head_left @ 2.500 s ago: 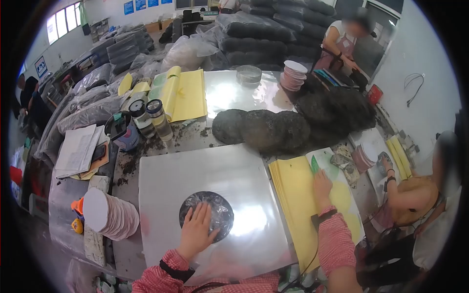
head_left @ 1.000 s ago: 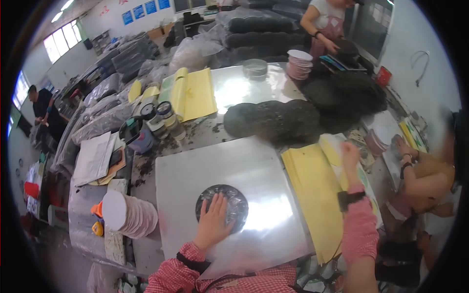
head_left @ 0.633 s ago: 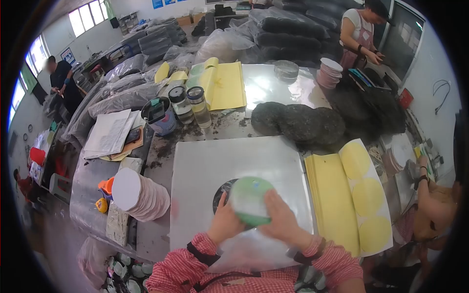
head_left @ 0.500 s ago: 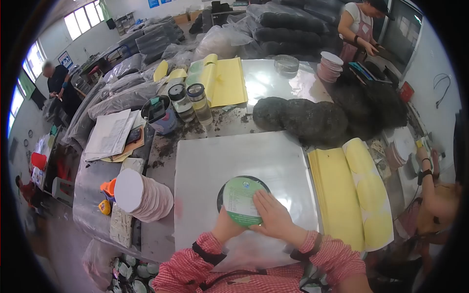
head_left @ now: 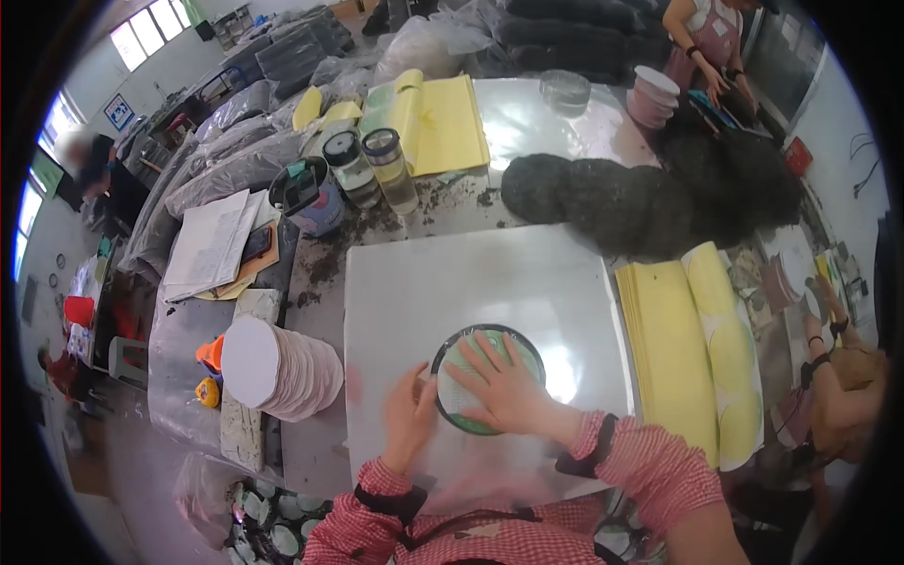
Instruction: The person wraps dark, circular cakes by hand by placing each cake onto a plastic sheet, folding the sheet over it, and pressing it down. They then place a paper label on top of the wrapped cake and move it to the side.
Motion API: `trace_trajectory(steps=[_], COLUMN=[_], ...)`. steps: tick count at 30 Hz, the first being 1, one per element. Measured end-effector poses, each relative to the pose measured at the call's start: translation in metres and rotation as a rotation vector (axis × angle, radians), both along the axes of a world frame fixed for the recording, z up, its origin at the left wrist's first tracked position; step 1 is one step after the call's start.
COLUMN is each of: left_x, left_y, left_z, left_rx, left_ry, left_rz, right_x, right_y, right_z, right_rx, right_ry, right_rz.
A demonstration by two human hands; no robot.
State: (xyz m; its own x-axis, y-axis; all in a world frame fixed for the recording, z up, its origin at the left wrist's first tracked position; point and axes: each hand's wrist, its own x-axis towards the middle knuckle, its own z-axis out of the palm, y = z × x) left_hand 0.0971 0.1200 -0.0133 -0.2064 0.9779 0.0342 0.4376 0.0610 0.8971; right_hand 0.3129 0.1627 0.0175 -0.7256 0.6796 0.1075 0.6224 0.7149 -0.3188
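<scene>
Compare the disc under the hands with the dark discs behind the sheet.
The near disc, under the right hand, wears a green-and-white label; the dark discs behind are bare. The near disc lies alone on the white sheet; the dark discs behind overlap in a row on the metal table. Both are round and dark.

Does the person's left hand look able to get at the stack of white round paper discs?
Probably yes: the left hand holds nothing, and the stack of white round paper discs lies close on that side with nothing between.
</scene>
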Motion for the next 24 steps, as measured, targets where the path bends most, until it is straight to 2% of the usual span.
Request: trace_trajectory(steps=[2, 3, 4, 6, 7, 8, 9, 10, 12, 13, 14, 16, 17, 19, 20, 21, 22, 23, 24], left_x=[0.014, 0.015, 0.020, 0.037, 0.050, 0.064, 0.070, 0.068, 0.064, 0.064, 0.061, 0.055, 0.047, 0.014, -0.012, -0.042, -0.072, -0.102, -0.116], left_y=[-0.004, -0.004, -0.001, -0.010, -0.017, -0.025, -0.029, -0.032, -0.049, -0.059, -0.069, -0.080, -0.085, -0.099, -0.110, -0.120, -0.125, -0.127, -0.126], left_z=[0.004, -0.007, 0.003, 0.039, 0.048, 0.057, 0.064, 0.069, 0.069, 0.068, 0.067, 0.067, 0.069, 0.032, 0.017, 0.009, 0.014, 0.022, 0.028], left_rx=[-0.139, -0.065, -0.052, 0.179, 0.182, 0.289, 0.402, 0.415, 0.276, 0.270, 0.261, 0.063, -0.028, -0.254, -0.309, -0.366, -0.365, -0.144, 0.088], left_ry=[0.156, 0.173, 0.177, 0.414, 0.408, 0.452, 0.500, 0.502, 0.428, 0.390, 0.394, 0.401, 0.417, 0.240, 0.021, -0.200, -0.192, 0.122, 0.435], left_rz=[-0.138, -0.108, -0.132, -0.209, -0.203, -0.309, -0.408, -0.384, -0.346, -0.310, -0.316, -0.213, -0.172, -0.071, -0.108, -0.150, -0.154, -0.380, -0.599], right_x=[-0.004, -0.005, -0.006, -0.003, -0.002, -0.002, 0.003, 0.008, 0.020, 0.024, 0.014, -0.006, -0.006, -0.010, -0.005, 0.010, 0.025, 0.039, 0.053], right_y=[-0.001, -0.002, 0.000, 0.001, 0.001, -0.001, -0.003, 0.000, 0.002, -0.003, -0.011, -0.043, -0.050, -0.053, -0.055, -0.059, -0.064, -0.070, -0.080], right_z=[-0.015, -0.017, -0.016, -0.016, -0.019, -0.019, -0.016, -0.017, -0.032, -0.045, -0.052, -0.005, -0.007, -0.012, -0.014, -0.018, -0.021, -0.015, -0.001], right_rx=[-0.023, -0.024, -0.015, -0.109, 0.013, 0.135, 0.042, 0.058, 0.143, -0.305, -0.531, -0.564, -0.566, -0.601, -0.596, -0.283, 0.030, 0.035, 0.056], right_ry=[0.003, 0.013, 0.022, -0.082, -0.031, 0.020, 0.182, 0.177, 0.535, 0.663, 0.744, 0.455, 0.459, 0.497, 0.504, 0.508, 0.503, 0.510, 0.387], right_rz=[-0.015, -0.011, -0.008, -0.003, -0.036, -0.059, -0.074, -0.053, -0.523, -0.605, -0.496, -0.235, -0.231, -0.286, -0.278, -0.195, -0.118, -0.125, -0.184])
